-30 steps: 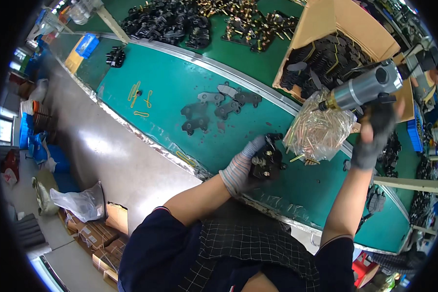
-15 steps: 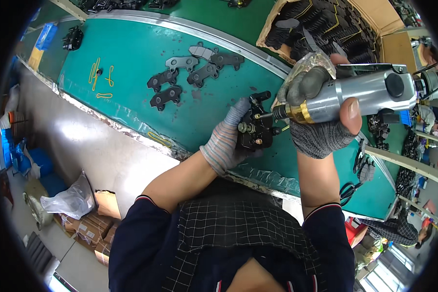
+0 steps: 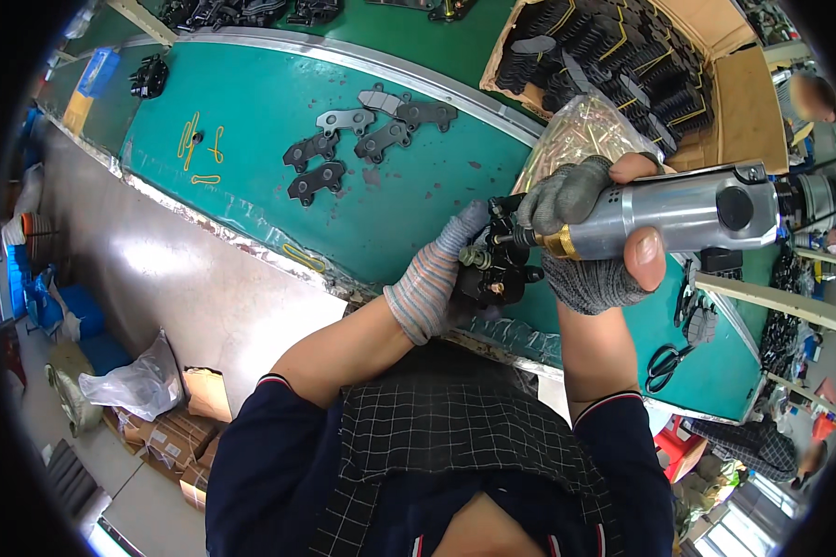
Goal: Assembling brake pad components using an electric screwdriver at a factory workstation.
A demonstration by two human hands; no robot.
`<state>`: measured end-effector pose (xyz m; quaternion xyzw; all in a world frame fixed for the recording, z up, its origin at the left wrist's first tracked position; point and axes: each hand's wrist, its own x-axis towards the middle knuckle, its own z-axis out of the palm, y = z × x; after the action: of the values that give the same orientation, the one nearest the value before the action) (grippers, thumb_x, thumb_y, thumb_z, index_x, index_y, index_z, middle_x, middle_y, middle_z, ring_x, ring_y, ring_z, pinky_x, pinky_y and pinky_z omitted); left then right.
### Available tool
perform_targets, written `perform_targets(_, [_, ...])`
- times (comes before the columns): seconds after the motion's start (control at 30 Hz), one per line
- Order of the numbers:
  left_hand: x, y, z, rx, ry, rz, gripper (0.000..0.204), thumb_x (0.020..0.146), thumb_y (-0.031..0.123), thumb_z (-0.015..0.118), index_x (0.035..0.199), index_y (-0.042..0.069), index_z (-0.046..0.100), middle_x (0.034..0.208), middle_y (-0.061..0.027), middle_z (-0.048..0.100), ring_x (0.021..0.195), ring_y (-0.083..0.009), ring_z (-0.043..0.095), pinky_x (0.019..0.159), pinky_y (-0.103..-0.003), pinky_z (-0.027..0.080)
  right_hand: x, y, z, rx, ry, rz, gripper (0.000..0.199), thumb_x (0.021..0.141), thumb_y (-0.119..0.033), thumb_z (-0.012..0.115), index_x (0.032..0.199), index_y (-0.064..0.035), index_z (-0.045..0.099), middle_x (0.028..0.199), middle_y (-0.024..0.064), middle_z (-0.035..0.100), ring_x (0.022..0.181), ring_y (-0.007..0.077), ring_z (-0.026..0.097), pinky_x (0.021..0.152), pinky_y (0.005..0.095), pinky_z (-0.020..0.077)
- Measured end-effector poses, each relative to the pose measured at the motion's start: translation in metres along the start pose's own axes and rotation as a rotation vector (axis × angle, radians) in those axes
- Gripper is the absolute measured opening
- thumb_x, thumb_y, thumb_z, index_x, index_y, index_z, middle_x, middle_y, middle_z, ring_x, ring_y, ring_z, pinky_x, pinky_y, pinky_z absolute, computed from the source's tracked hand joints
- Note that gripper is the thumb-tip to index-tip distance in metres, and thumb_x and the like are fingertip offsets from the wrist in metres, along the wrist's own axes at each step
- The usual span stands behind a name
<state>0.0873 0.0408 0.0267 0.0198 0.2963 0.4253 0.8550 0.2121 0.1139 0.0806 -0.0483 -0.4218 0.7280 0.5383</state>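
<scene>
My left hand (image 3: pixel 434 278), in a striped glove, is wrapped round a black brake caliper (image 3: pixel 494 278) above the near edge of the green bench. In a dark grey glove with bare fingertips, my right hand (image 3: pixel 596 265) grips a silver air screwdriver (image 3: pixel 683 213) lying almost level. Its bit points left and meets the caliper near a bolt; whether it is seated I cannot tell. Several brake pads (image 3: pixel 355 135) lie in a cluster beyond my left hand. The caliper's underside is hidden by my fingers.
An open carton (image 3: pixel 752 102) of brake pads stands at the back right, beside a clear plastic bag (image 3: pixel 581 135) of small metal pins. Yellow rubber bands (image 3: pixel 190 144) lie to the left. Scissors (image 3: pixel 664 367) rest at the right. A metal rail (image 3: pixel 362 65) runs along the back.
The screwdriver has come lower and slightly left, its bit closer against the caliper. The caliper has tilted and dropped a little in my left hand. The bag of pins is now more exposed.
</scene>
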Motion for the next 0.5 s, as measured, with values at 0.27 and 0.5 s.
perform_targets(0.27, [0.002, -0.009, 0.006, 0.016, 0.088, -0.039, 0.069, 0.071, 0.073, 0.061, 0.115, 0.02, 0.056, 0.101, -0.0023, 0.065, 0.09, -0.0202, 0.063, 0.072, -0.048, 0.046, -0.003, -0.016, 0.0, -0.1, -0.065, -0.073, 0.068, 0.08, -0.043, 0.064, 0.135, -0.0146, 0.037, 0.084, 0.0099, 0.056, 0.065, 0.0208, 0.056, 0.057, 0.0383, 0.0449])
perform_targets(0.5, [0.006, 0.0, 0.003, -0.022, 0.156, 0.021, 0.067, 0.073, 0.07, 0.062, 0.116, 0.02, 0.057, 0.102, -0.0023, 0.065, 0.088, -0.0206, 0.062, 0.073, -0.048, 0.045, -0.008, -0.031, 0.024, -0.131, -0.059, -0.034, 0.073, 0.08, -0.043, 0.067, 0.139, -0.0151, 0.034, 0.082, 0.0089, 0.057, 0.061, 0.0185, 0.055, 0.055, 0.0348, 0.0452])
